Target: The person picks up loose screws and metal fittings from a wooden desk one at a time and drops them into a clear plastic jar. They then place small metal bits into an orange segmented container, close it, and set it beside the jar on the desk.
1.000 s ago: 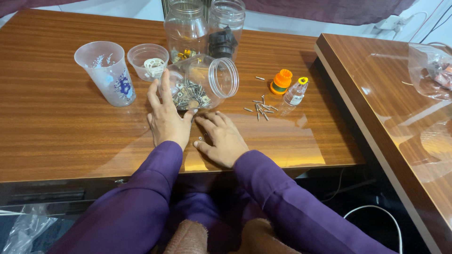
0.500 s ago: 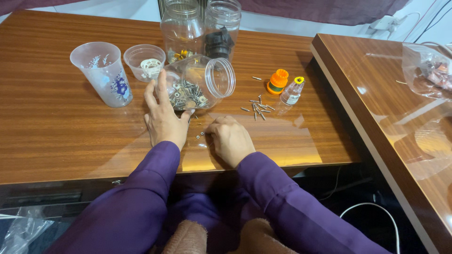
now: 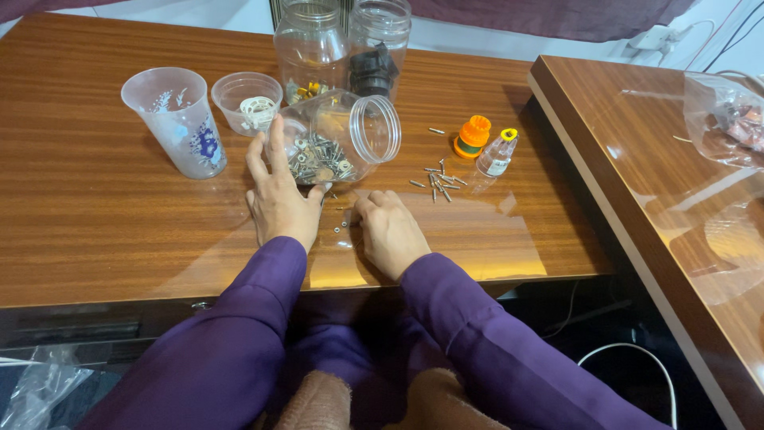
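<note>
A clear plastic jar [image 3: 350, 135] lies on its side on the wooden table [image 3: 95, 231], its open mouth facing right, with several small metal nuts and screws inside. My left hand [image 3: 277, 197] rests against the jar's near side with fingers spread over it. My right hand [image 3: 390, 231] lies knuckles-up on the table just right of a few tiny nuts [image 3: 341, 226], fingers curled under. I cannot tell if those fingers pinch anything. A loose pile of small screws [image 3: 439, 180] lies further right.
Behind the jar stand two tall clear jars [image 3: 312, 48], a printed plastic cup [image 3: 178, 121] and a small clear cup [image 3: 247, 102]. An orange cap [image 3: 473, 135] and a small dropper bottle [image 3: 498, 153] sit right of the screws. A second table [image 3: 660, 199] with a plastic bag adjoins on the right.
My right hand has drawn its fingers in, from lying flat to curled, and shifted slightly right. My left hand stays on the tipped jar.
</note>
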